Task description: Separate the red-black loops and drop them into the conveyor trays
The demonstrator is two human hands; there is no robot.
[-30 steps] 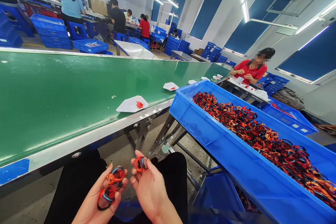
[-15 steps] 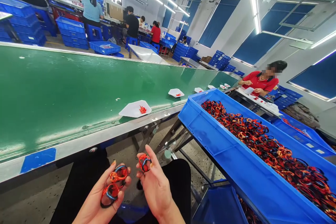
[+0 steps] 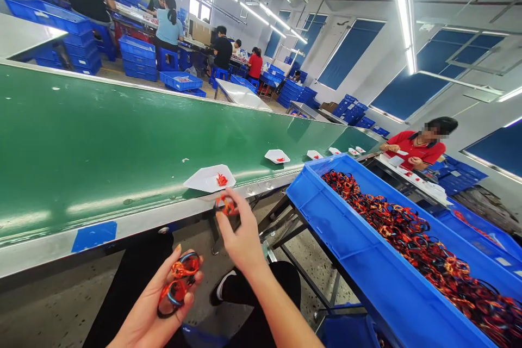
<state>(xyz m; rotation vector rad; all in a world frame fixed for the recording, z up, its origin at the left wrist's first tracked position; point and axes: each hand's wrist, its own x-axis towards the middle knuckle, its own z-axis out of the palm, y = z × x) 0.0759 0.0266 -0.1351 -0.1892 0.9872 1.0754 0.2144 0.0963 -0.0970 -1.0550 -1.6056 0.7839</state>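
Note:
My left hand (image 3: 149, 304) is low over my lap, its fingers curled around a bunch of orange, black and blue cord loops (image 3: 178, 285). My right hand (image 3: 240, 234) is raised to the metal edge of the belt, pinching a small orange cord loop (image 3: 227, 206) between fingers and thumb. That loop is just below and near a white paper plate (image 3: 209, 178), and I cannot tell whether they touch. The plate stands on the green belt and holds a small pile of red-orange pieces (image 3: 222, 179).
The green conveyor belt (image 3: 122, 125) runs away to the right, carrying several more white plates. A long blue crate (image 3: 359, 261) full of tangled cord loops stands on my right. A co-worker in a red shirt (image 3: 420, 149) sits beyond it. Steel legs stand under the belt.
My right hand has risen from my lap to the belt edge with its loop. The left hand stays low, and the whole view has swung slightly left.

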